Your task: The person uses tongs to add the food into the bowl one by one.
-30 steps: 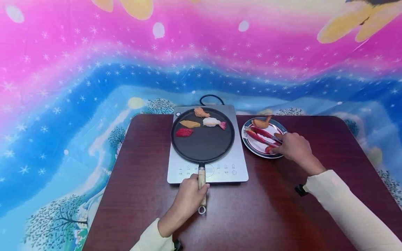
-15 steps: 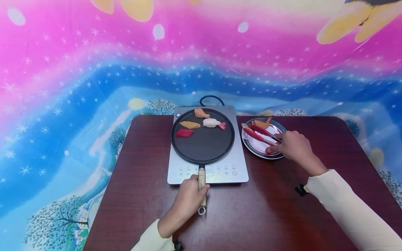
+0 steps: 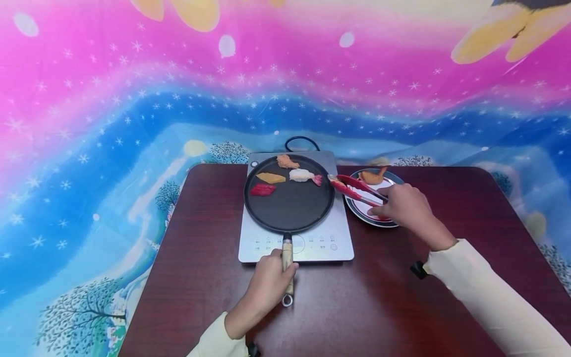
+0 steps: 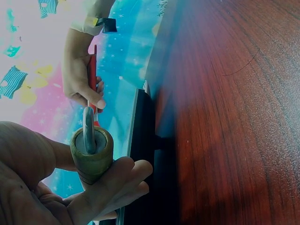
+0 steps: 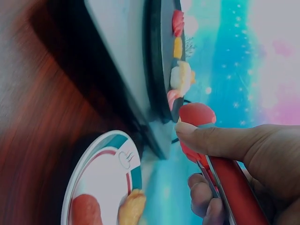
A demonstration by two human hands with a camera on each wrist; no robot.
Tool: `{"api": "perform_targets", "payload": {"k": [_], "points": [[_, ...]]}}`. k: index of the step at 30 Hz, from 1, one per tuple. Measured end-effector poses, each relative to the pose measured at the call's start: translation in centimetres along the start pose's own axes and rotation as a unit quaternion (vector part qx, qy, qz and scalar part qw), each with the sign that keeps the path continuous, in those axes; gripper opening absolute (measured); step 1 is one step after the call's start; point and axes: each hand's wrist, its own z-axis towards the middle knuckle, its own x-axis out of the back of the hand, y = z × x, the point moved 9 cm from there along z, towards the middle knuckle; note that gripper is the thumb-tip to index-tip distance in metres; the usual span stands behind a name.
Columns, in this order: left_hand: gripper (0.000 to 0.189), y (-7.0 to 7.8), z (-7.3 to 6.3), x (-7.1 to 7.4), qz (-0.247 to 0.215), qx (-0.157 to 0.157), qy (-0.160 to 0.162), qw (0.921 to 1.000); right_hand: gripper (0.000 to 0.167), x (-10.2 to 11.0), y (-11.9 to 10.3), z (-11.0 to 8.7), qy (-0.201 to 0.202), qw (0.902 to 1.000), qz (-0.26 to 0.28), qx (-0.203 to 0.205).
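Note:
My left hand [image 3: 267,280] grips the wooden handle [image 3: 287,254] of a flat black frying pan [image 3: 292,210]. In my right hand [image 3: 408,208] I hold red tongs [image 3: 353,182], angled left from above the plate to the pan's right rim. A small pale-yellow bit shows at their tips in the head view; I cannot tell what it is. In the pan lie a red meat piece [image 3: 262,190], a flat yellow piece [image 3: 270,177], a fried brown piece [image 3: 287,161] and a shrimp sushi [image 3: 302,175]. The left wrist view shows the handle's metal hanging ring [image 4: 88,130] beside my fingers.
The pan sits on a silver induction cooker [image 3: 250,250] with a cable loop [image 3: 302,137] behind it. To its right, a dark-rimmed plate [image 3: 362,218] bears a golden fried piece [image 3: 372,176] and a reddish rounded item [image 5: 86,210]. All stand on a dark red wooden table [image 3: 196,238].
My right hand and the tongs have moved left, so the tips have gone from over the plate to the pan's right edge. My left hand stays on the handle.

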Motion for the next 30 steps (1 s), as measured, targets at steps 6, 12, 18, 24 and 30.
{"api": "perform_targets", "payload": {"k": [6, 12, 18, 24, 30], "points": [[0.03, 0.0, 0.0, 0.0, 0.004, -0.003, 0.002, 1.0, 0.069, 0.2, -1.8, 0.3, 0.012, 0.9997, -0.018, 0.014], [0.031, 0.1, 0.0, 0.0, 0.005, -0.004, 0.002, 1.0, 0.066, 0.5, -3.7, 0.5, 0.024, 0.9978, -0.032, 0.053], [0.03, 0.1, 0.0, 0.1, 0.002, -0.004, 0.003, 1.0, 0.066, 0.1, -5.0, 1.2, 0.011, 0.9972, -0.04, 0.063], [0.029, 0.1, 0.0, 0.1, 0.006, -0.005, 0.004, 1.0, 0.061, -0.5, -5.8, 1.9, 0.009, 0.9957, -0.049, 0.078], [0.031, 0.0, 0.0, 0.2, 0.005, -0.002, 0.003, 1.0, 0.053, -0.9, -6.7, 2.5, 0.009, 0.9932, -0.048, 0.106]]}}
